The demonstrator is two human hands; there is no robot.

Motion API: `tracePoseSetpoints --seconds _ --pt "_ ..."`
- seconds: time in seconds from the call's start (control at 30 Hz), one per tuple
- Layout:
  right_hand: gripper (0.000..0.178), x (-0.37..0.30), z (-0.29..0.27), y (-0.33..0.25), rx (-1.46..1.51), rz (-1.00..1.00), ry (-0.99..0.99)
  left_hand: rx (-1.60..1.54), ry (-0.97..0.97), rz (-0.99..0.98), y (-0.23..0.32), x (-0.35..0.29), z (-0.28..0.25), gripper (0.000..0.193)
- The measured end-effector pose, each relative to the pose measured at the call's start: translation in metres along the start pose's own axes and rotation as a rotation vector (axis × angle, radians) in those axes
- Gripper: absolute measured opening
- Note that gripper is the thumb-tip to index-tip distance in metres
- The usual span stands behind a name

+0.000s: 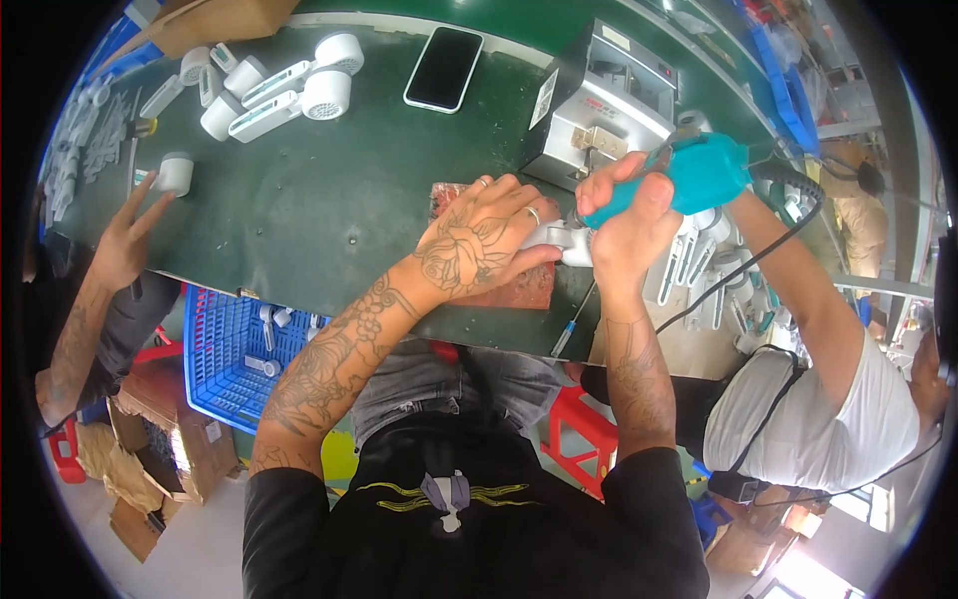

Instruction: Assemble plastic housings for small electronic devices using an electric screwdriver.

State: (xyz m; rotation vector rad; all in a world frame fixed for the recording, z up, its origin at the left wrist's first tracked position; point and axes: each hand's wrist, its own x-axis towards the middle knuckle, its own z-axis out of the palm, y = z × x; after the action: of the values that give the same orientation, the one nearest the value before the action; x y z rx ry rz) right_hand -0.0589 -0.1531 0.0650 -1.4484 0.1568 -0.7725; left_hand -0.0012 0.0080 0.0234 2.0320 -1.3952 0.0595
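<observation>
With my left hand [481,238], I press a white plastic part [573,246] down over a worn red pad [519,290] on the green table [329,235]. Its fingers curl over the part and hide most of it. A teal electric screwdriver [699,175] is gripped in my right hand [631,225], tilted with its front end down at the part. The tip itself is hidden by my fingers. A black coiled cord [816,200] runs from the tool's back end. A thin screwdriver with a blue handle [565,337] lies at the table's near edge.
Beyond my hands stands a metal box-shaped machine [609,105], with a phone [444,70] to its left. Several white round-headed units [327,92] lie at the far left. A blue basket [225,349] hangs low. Co-workers flank me: a hand [122,250] left, a white shirt [788,419] right.
</observation>
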Motion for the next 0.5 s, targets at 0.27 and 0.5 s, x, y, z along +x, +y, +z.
tracePoseSetpoints --seconds 0.27,0.5 --pt "0.061 0.005 0.001 -0.01 -0.085 0.037 -0.015 -0.054 0.002 -0.044 0.001 0.002 -0.003 0.042" --pt "0.044 0.058 0.001 -0.009 -0.011 -0.22 0.113 -0.149 -0.013 -0.036 -0.001 0.001 -0.006 0.034"
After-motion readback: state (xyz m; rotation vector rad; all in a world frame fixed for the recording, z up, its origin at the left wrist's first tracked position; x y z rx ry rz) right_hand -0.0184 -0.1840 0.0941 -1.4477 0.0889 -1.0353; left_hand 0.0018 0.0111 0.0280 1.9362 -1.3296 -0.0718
